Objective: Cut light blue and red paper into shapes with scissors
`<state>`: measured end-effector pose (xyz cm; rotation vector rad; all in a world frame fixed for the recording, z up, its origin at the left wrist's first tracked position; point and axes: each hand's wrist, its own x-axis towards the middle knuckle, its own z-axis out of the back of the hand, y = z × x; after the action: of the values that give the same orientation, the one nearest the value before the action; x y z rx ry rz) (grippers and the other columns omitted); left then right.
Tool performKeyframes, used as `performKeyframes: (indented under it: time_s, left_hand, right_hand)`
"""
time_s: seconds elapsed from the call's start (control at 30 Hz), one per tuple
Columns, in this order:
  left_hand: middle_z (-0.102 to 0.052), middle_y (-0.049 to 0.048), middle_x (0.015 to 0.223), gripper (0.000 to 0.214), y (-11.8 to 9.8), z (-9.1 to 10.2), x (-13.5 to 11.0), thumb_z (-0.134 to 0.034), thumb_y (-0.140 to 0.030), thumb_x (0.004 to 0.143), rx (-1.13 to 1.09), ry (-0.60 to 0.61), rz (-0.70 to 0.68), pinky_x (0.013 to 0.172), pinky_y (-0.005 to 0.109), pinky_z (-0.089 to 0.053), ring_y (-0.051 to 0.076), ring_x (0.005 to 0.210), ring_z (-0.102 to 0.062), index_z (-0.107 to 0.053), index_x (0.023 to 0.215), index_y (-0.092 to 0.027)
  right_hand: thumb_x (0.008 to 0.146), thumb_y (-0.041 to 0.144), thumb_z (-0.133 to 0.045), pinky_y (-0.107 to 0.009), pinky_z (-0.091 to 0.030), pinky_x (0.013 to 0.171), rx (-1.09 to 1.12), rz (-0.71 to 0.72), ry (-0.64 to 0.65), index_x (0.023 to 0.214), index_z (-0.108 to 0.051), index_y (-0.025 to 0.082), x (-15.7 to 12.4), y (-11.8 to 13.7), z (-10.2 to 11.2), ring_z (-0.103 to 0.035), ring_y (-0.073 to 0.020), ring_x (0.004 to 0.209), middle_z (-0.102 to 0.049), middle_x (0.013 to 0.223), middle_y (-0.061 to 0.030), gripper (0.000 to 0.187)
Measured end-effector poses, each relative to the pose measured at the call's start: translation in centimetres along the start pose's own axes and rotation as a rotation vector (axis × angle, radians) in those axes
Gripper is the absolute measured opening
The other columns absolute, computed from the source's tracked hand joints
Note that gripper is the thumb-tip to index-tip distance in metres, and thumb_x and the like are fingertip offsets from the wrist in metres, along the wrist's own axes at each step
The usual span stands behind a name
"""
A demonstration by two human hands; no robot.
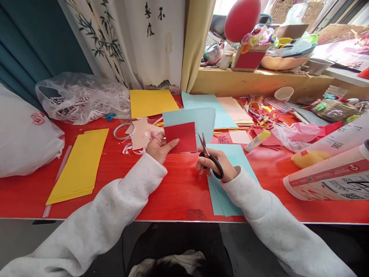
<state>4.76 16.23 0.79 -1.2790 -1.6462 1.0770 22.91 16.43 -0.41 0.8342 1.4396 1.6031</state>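
Note:
My left hand (158, 149) pinches a red sheet of paper (181, 137) at its left edge, thumb on the front. Behind the red sheet stands a larger light blue sheet (201, 119); whether the same hand grips it too, I cannot tell. In my right hand (223, 163) is a pair of scissors (211, 157) with black handles, blades pointing up and slightly parted, just beside the red sheet's right edge. Light blue sheets (217, 196) lie on the table under my right wrist.
Yellow strips (79, 165) lie at left near a white plastic bag (25, 134). A tape roll (123, 131) sits by pink scraps (140, 132). At right are a glue stick (257, 141), paper scraps and large cups (325, 175). A yellow sheet (152, 103) lies at the back.

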Motion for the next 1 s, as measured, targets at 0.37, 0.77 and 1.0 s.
performKeyframes:
  time_s: [0.37,0.77,1.0]
  left_hand:
    - [-0.070,0.0029,0.074,0.044,0.2,-0.1,-0.6,-0.078,-0.026,0.053,0.013,0.058,0.147,0.078,0.039,-0.051,0.025,0.083,-0.065,-0.059,0.091,-0.016]
    - [-0.070,0.0026,0.075,0.044,0.9,-0.3,-1.2,-0.077,-0.029,0.056,0.013,0.114,0.211,0.082,0.041,-0.050,0.022,0.080,-0.066,-0.057,0.094,-0.017]
    - [-0.070,0.0044,0.081,0.040,1.2,-0.4,-1.3,-0.077,-0.030,0.055,0.012,0.110,0.197,0.081,0.038,-0.051,0.023,0.086,-0.065,-0.057,0.087,-0.016]
  right_hand:
    - [0.068,0.059,-0.059,-0.022,-0.040,0.037,-0.054,0.004,0.071,0.076,-0.055,0.015,0.2,0.0,0.1,-0.056,-0.0131,0.051,-0.060,0.065,-0.0036,0.045]
    - [0.064,0.064,-0.058,-0.024,-0.040,0.035,-0.004,-0.026,0.058,0.070,-0.052,0.016,0.3,-0.3,0.3,-0.049,-0.0109,0.038,-0.056,0.050,-0.0002,0.048]
    - [0.065,0.062,-0.058,-0.023,-0.040,0.034,0.012,-0.030,0.041,0.073,-0.052,0.016,0.4,-0.6,0.2,-0.055,-0.0146,0.047,-0.058,0.056,-0.0024,0.047]
